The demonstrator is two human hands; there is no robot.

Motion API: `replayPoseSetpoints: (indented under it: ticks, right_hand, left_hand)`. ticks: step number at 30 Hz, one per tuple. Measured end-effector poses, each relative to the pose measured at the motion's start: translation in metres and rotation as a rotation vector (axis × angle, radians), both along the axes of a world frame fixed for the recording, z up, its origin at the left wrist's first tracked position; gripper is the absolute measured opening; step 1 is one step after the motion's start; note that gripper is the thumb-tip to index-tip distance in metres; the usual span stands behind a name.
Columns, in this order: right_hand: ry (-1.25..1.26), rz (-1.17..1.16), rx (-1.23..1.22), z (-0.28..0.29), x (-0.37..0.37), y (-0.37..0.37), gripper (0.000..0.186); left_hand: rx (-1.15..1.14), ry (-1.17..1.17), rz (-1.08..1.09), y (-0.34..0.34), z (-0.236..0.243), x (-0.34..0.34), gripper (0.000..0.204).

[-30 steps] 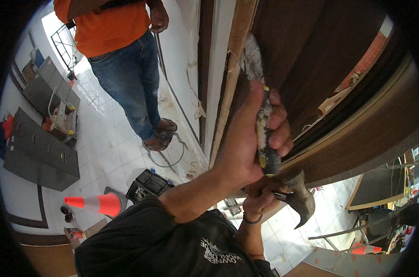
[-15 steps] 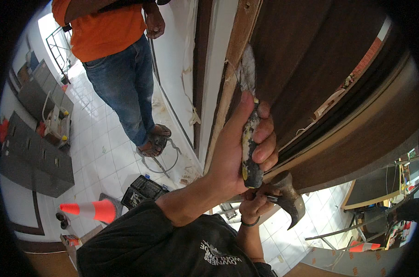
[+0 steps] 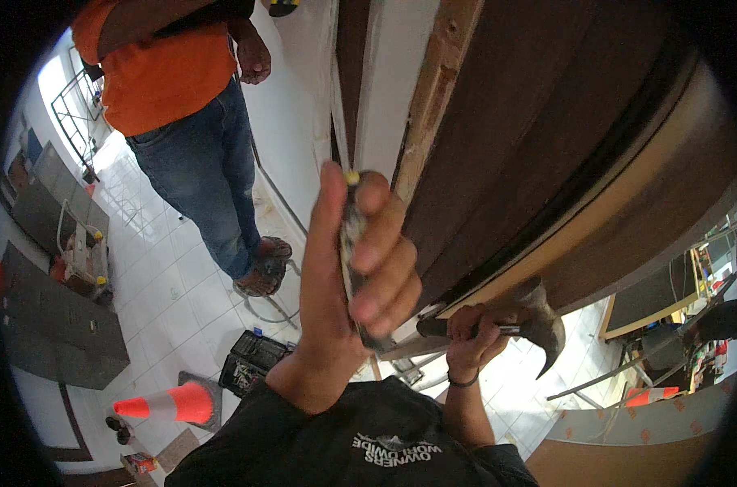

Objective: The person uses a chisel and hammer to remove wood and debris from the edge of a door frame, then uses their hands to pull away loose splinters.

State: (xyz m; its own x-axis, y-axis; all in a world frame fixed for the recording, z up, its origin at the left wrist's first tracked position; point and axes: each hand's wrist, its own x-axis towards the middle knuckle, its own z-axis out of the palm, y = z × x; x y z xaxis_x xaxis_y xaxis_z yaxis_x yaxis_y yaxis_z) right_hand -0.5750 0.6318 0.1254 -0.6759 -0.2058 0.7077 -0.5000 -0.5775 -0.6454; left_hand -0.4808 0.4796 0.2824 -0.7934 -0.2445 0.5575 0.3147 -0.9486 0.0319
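My left hand (image 3: 360, 268) is raised in the middle of the view, its fingers wrapped round the worn black-and-yellow handle of a scraper (image 3: 353, 223). The scraper's blade is hard to make out, and the hand is blurred. Lower and to the right, my right hand (image 3: 472, 337) grips a claw hammer (image 3: 545, 329) close to its head, the claw curving downward. Beyond both hands stands a dark brown panel (image 3: 539, 130), edged on its left by a bare, rough wooden strip (image 3: 437, 97). The scraper is apart from that strip.
A person in an orange shirt (image 3: 170, 77) and jeans stands at the left. An open black toolbox (image 3: 251, 357) and an orange traffic cone (image 3: 161, 406) are on the tiled floor (image 3: 165, 280). Grey cabinets (image 3: 56, 316) line the far left. A curved brown panel (image 3: 628, 231) spans the right.
My left hand has moved left and down with the scraper, away from the wooden strip. My right hand and the hammer have shifted slightly right. The view has turned a little.
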Motion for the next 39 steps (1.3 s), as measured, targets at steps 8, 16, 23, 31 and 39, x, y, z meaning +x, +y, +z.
replayPoseSetpoints:
  ticks: [8,16,23,31,39]
  right_hand:
    - [-0.003,-0.036,0.050,0.024,0.020,-0.003,0.045]
    - [-0.060,-0.052,0.441,0.010,0.053,0.040,0.050]
    - [-0.274,0.096,0.414,0.030,0.055,0.053,0.045]
    - [-0.199,0.102,0.208,0.033,0.037,0.063,0.038]
    - [-0.179,0.086,0.227,0.030,0.030,0.066,0.038]
  left_hand:
    - [-0.509,-0.157,0.515,0.026,-0.058,-0.001,0.044]
    - [-1.133,-0.316,1.109,0.019,-0.085,-0.006,0.034]
    - [-0.999,-0.543,1.993,-0.049,0.003,-0.082,0.036]
    - [-1.011,-0.657,1.721,-0.058,0.012,-0.086,0.021]
    - [-0.741,-0.824,1.383,-0.038,-0.043,-0.050,0.017]
